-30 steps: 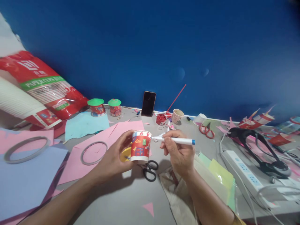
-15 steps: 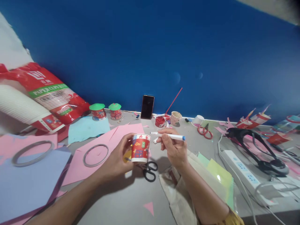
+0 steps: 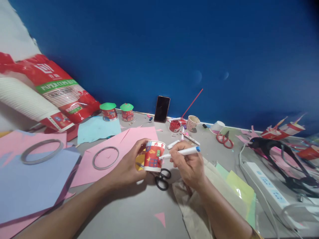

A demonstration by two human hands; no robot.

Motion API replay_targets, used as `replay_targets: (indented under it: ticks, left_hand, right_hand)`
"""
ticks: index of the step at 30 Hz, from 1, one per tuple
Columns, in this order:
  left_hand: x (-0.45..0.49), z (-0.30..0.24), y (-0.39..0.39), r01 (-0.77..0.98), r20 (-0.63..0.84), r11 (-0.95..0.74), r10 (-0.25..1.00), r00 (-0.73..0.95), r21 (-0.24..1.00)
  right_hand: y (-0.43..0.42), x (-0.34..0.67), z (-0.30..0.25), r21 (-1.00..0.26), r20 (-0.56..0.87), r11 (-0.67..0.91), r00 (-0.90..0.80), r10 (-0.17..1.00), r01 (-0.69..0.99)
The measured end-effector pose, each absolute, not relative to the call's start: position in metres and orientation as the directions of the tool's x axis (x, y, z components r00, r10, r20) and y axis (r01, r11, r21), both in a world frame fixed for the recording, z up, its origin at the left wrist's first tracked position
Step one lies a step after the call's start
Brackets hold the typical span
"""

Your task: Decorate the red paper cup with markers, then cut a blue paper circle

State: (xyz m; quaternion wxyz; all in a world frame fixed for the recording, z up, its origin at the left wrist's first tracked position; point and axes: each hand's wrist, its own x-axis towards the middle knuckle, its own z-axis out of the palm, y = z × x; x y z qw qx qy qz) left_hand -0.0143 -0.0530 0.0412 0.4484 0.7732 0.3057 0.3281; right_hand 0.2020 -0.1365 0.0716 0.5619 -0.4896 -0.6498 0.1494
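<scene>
My left hand [image 3: 129, 166] is closed around a small red patterned paper cup [image 3: 154, 156], held upright just above the grey table [image 3: 129, 212]. My right hand [image 3: 188, 163] grips a white marker with a blue end [image 3: 183, 152]; its tip touches the cup's right side. The marker's white cap [image 3: 173, 144] pokes out from the same hand. Black-handled scissors [image 3: 162, 178] lie on the table directly below the cup.
Pink [image 3: 119, 146], blue [image 3: 30, 182] and light-blue [image 3: 97, 127] paper sheets with two grey rings [image 3: 106, 157] lie left. A bag of paper cups [image 3: 45, 96] is at far left. Two green-lidded cups [image 3: 117, 111], a phone [image 3: 161, 109], red scissors [image 3: 225, 139] and a power strip [image 3: 264, 184] sit behind and right.
My right hand lifted the marker away from the cup, then brought the tip back down onto the cup's right side. The cup has tilted slightly.
</scene>
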Motion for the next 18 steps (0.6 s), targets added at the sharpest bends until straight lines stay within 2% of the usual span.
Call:
replay_targets:
  ticks: [4, 9, 12, 15, 18]
  left_hand:
    - [-0.015, 0.040, -0.051, 0.117, 0.204, -0.329, 0.788, 0.581, 0.937]
    - [-0.014, 0.034, -0.052, 0.085, 0.122, -0.201, 0.827, 0.549, 0.976]
    - [-0.013, 0.034, -0.052, 0.050, 0.075, -0.122, 0.835, 0.545, 0.991]
    - [-0.017, 0.037, -0.049, -0.112, -0.014, 0.100, 0.804, 0.595, 0.989]
    - [-0.024, 0.041, -0.046, -0.210, -0.088, 0.317, 0.715, 0.694, 0.925]
  right_hand:
    - [-0.136, 0.201, 0.069, -0.747, 0.599, 0.482, 0.152, 0.786, 0.458]
    - [-0.124, 0.204, 0.061, -0.824, 0.567, 0.514, 0.372, 0.735, 0.239]
    - [-0.118, 0.204, 0.059, -0.844, 0.532, 0.501, 0.408, 0.742, 0.189]
    - [-0.115, 0.203, 0.055, -0.857, 0.510, 0.487, 0.404, 0.759, 0.167]
    - [-0.113, 0.202, 0.051, -0.857, 0.509, 0.491, 0.404, 0.760, 0.156]
